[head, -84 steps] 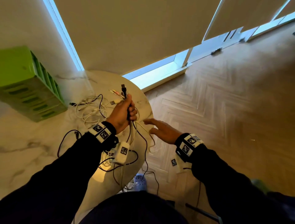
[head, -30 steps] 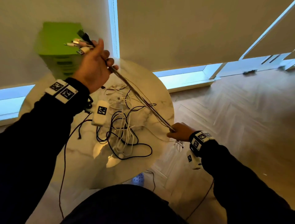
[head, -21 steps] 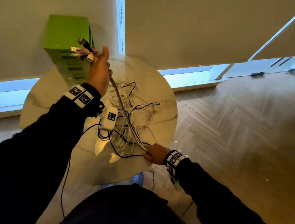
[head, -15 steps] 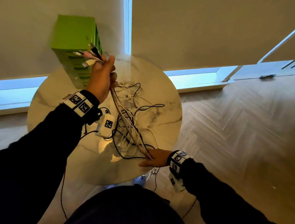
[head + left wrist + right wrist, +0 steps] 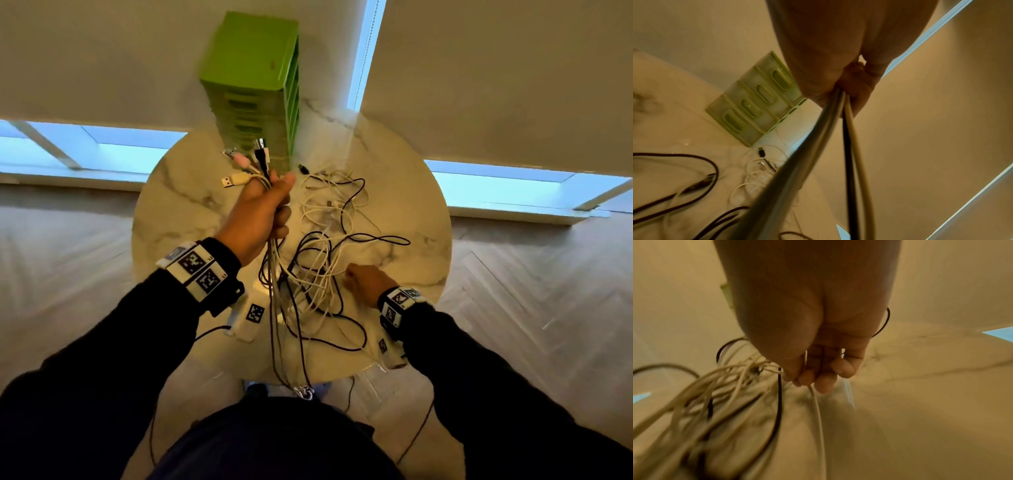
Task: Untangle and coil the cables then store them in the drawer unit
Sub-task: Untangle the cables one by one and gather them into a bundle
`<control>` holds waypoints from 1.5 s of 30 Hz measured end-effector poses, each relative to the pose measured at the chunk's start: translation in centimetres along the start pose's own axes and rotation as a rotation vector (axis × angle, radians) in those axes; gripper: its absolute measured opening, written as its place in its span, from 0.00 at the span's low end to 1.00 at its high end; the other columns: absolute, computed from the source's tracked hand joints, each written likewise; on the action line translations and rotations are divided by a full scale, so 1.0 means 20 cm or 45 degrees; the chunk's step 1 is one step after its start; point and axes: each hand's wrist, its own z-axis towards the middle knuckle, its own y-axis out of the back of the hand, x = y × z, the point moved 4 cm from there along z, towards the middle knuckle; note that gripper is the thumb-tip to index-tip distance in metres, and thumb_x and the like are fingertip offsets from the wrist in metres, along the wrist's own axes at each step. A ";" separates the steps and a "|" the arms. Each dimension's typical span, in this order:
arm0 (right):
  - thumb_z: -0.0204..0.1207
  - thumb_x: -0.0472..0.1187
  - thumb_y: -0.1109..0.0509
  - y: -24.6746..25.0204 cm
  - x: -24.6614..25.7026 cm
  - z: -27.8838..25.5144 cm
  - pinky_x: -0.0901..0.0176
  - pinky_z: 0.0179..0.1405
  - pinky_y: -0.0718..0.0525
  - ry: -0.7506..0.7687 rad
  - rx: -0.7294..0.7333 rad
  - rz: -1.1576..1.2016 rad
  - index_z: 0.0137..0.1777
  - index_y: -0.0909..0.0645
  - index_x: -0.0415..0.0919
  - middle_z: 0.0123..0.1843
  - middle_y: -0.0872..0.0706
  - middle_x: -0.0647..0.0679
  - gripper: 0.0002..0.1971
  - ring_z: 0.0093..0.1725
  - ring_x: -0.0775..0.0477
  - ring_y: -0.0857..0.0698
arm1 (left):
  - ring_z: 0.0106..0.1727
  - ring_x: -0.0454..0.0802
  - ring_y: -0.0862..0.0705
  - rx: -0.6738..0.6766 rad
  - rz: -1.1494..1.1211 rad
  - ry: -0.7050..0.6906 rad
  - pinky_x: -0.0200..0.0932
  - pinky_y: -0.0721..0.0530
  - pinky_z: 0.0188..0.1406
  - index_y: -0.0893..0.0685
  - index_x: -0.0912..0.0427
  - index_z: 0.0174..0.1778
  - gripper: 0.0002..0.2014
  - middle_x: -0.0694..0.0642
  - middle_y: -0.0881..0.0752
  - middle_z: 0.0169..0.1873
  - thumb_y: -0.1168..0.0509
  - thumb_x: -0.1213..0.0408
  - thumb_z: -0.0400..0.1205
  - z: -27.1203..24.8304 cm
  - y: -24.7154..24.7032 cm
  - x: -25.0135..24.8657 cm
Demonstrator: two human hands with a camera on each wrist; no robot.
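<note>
left hand [image 5: 262, 214]: fist round cable bundle [image 5: 274, 274] — plug ends up, raised over counter [image 5: 178, 212]
right hand [image 5: 368, 282]: fingers curled, pinching white strands — low in the tangle [image 5: 322, 274]

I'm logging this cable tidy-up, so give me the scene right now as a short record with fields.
left hand: grips a bundle of cables below the plugs, raised above the table
right hand: low at the tangle, fingers curled on a white cable
drawer unit: green, upright at the table's far edge, drawers closed
table: round, marble
stored: nothing yet
</note>
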 end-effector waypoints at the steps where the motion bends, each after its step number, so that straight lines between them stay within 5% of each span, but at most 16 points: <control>1: 0.88 0.48 0.40 0.06 0.01 0.03 0.48 0.48 0.21 0.041 -0.054 0.031 0.54 0.24 0.40 0.55 0.14 0.33 0.11 0.51 0.34 0.16 | 0.25 0.43 0.42 -0.004 0.009 0.014 0.35 0.40 0.19 0.36 0.47 0.40 0.14 0.50 0.41 0.31 0.41 0.61 0.91 -0.02 0.01 0.02; 6: 0.87 0.43 0.37 0.52 0.12 0.12 0.50 0.43 0.27 0.249 -0.370 0.117 0.52 0.19 0.37 0.50 0.14 0.33 0.10 0.49 0.34 0.17 | 0.24 0.43 0.43 -0.057 -0.056 0.075 0.34 0.42 0.19 0.36 0.48 0.39 0.16 0.51 0.43 0.30 0.42 0.63 0.91 -0.08 0.06 0.12; 10: 0.87 0.42 0.37 0.86 0.26 0.08 0.50 0.35 0.12 0.326 -0.584 0.619 0.50 0.21 0.38 0.42 0.13 0.36 0.08 0.32 0.43 0.16 | 0.26 0.45 0.43 -0.067 -0.012 0.087 0.37 0.42 0.21 0.36 0.47 0.37 0.16 0.49 0.41 0.28 0.41 0.61 0.91 -0.11 0.07 0.15; 13: 0.86 0.41 0.34 0.93 0.33 0.06 0.54 0.36 0.08 0.395 -0.679 0.876 0.51 0.21 0.39 0.41 0.12 0.38 0.06 0.34 0.47 0.14 | 0.26 0.46 0.42 -0.062 0.014 0.091 0.37 0.39 0.20 0.36 0.48 0.37 0.16 0.50 0.41 0.29 0.41 0.61 0.91 -0.12 0.07 0.16; 15: 0.86 0.44 0.34 0.87 0.35 0.06 0.53 0.39 0.09 0.420 -0.620 0.876 0.51 0.20 0.42 0.42 0.10 0.41 0.06 0.36 0.46 0.11 | 0.26 0.45 0.41 -0.066 0.026 0.088 0.37 0.38 0.20 0.35 0.48 0.37 0.16 0.50 0.40 0.29 0.41 0.61 0.91 -0.12 0.07 0.16; 19: 0.86 0.45 0.36 0.58 0.24 0.11 0.56 0.46 0.19 0.367 -0.300 0.299 0.45 0.16 0.43 0.41 0.12 0.49 0.11 0.40 0.50 0.14 | 0.25 0.45 0.40 -0.071 0.077 0.092 0.38 0.37 0.21 0.34 0.48 0.37 0.16 0.48 0.39 0.27 0.40 0.60 0.91 -0.12 0.08 0.17; 23: 0.85 0.46 0.33 0.29 0.04 0.11 0.59 0.56 0.22 0.209 -0.010 0.030 0.55 0.11 0.43 0.57 0.10 0.45 0.11 0.56 0.45 0.14 | 0.24 0.45 0.42 -0.081 0.077 0.094 0.37 0.38 0.20 0.35 0.49 0.35 0.18 0.47 0.39 0.25 0.41 0.61 0.91 -0.11 0.10 0.17; 28: 0.70 0.47 0.19 0.21 -0.10 0.09 0.56 0.55 0.16 0.100 -0.066 0.133 0.45 0.13 0.52 0.51 0.09 0.49 0.06 0.53 0.47 0.12 | 0.22 0.43 0.41 -0.076 0.110 0.094 0.35 0.38 0.18 0.36 0.49 0.35 0.18 0.48 0.40 0.26 0.41 0.63 0.91 -0.06 0.13 0.17; 31: 0.67 0.40 0.16 0.27 -0.09 0.11 0.60 0.48 0.20 0.083 -0.139 0.230 0.47 0.13 0.47 0.49 0.11 0.49 0.11 0.49 0.48 0.14 | 0.22 0.44 0.41 -0.065 0.153 0.099 0.37 0.38 0.18 0.36 0.49 0.35 0.18 0.48 0.40 0.26 0.41 0.62 0.91 -0.02 0.17 0.16; 36: 0.73 0.32 0.28 0.38 0.11 0.13 0.52 0.57 0.18 0.434 -0.323 0.329 0.65 0.18 0.43 0.56 0.20 0.49 0.20 0.51 0.49 0.19 | 0.22 0.43 0.42 -0.107 0.151 0.059 0.36 0.39 0.18 0.37 0.48 0.36 0.18 0.46 0.40 0.25 0.41 0.63 0.91 0.06 0.28 0.07; 39: 0.79 0.45 0.29 0.36 0.26 0.17 0.56 0.76 0.30 0.625 -0.374 0.318 0.84 0.37 0.49 0.79 0.31 0.46 0.34 0.75 0.49 0.28 | 0.22 0.44 0.43 -0.128 0.157 0.044 0.36 0.39 0.19 0.37 0.48 0.37 0.17 0.47 0.40 0.26 0.41 0.63 0.91 0.10 0.33 0.03; 41: 0.83 0.54 0.34 0.26 0.37 0.21 0.46 0.82 0.34 0.644 -0.247 0.231 0.87 0.40 0.50 0.87 0.38 0.45 0.34 0.85 0.44 0.37 | 0.23 0.44 0.42 -0.127 0.176 0.055 0.37 0.39 0.19 0.36 0.48 0.37 0.17 0.48 0.40 0.26 0.41 0.62 0.91 0.11 0.37 0.04; 45: 0.86 0.61 0.46 0.06 0.47 0.23 0.35 0.80 0.37 0.479 0.063 -0.375 0.80 0.27 0.54 0.90 0.50 0.53 0.26 0.85 0.38 0.41 | 0.23 0.45 0.41 -0.115 0.194 0.102 0.37 0.37 0.19 0.36 0.49 0.37 0.17 0.49 0.40 0.27 0.40 0.61 0.91 0.12 0.44 0.08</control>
